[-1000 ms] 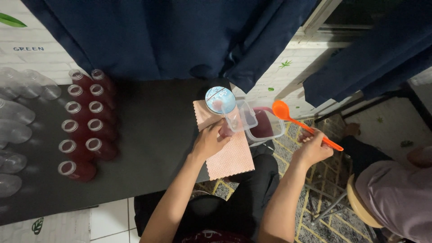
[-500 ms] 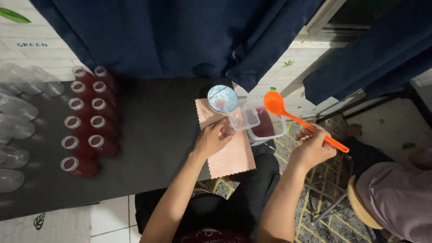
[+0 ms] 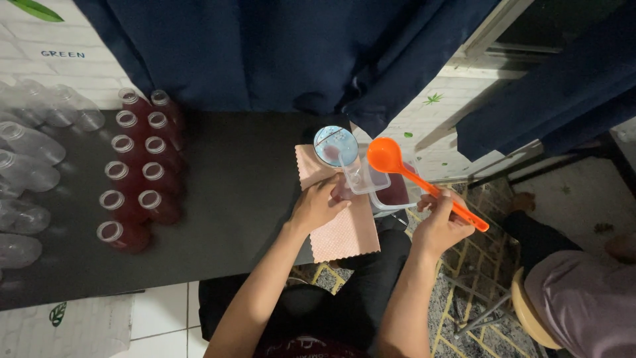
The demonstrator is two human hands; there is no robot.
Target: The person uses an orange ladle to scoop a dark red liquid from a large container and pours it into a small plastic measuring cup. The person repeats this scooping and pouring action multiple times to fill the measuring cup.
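My left hand [image 3: 319, 205] grips a small clear bottle [image 3: 342, 190] standing on a pink cloth [image 3: 344, 229] at the dark table's right edge. A blue funnel [image 3: 335, 146] sits in the bottle's mouth. My right hand [image 3: 440, 225] holds an orange ladle [image 3: 411, 176] by its handle, with the bowl raised just right of the funnel. Under the ladle stands a clear tub of red liquid [image 3: 391, 189], partly hidden by it.
Rows of bottles filled with red liquid [image 3: 136, 176] stand on the dark table [image 3: 225, 192] at the left, with empty clear bottles [image 3: 26, 159] beyond them. Dark blue curtains [image 3: 278, 53] hang behind. Another person [image 3: 583, 305] sits at lower right.
The orange ladle has swung left and upward, from beside the tub to next to the funnel. The left hand stays on the bottle.
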